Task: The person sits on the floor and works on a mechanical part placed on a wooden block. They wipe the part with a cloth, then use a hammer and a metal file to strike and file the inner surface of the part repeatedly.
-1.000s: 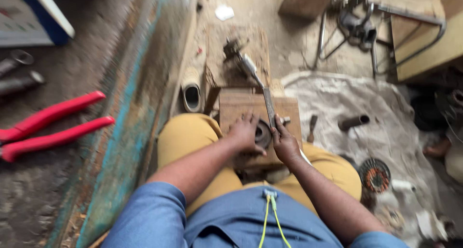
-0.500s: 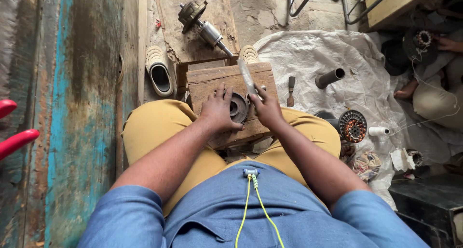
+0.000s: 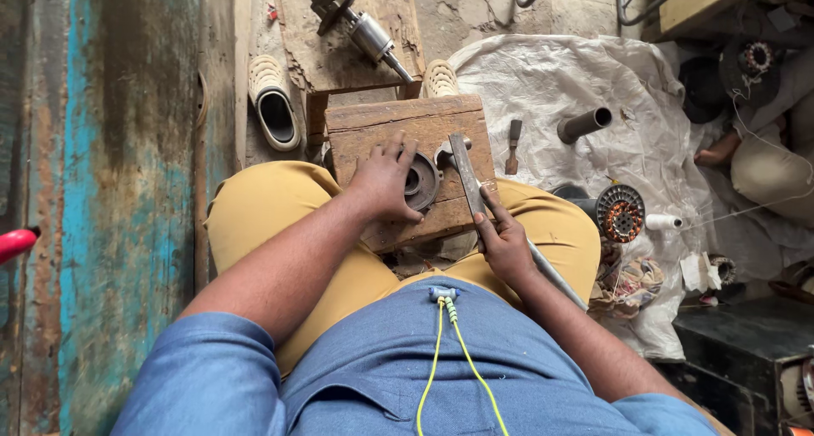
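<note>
The left hand is pressing down on the round dark metal housing, which is sitting on the worn brown wooden block across the lap. The right hand is gripping the long flat grey metal file, its tip lying just beside the housing.

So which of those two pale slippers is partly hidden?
The right slipper, behind the wooden block: only its ribbed toe shows. The left slipper lies fully visible.
</note>
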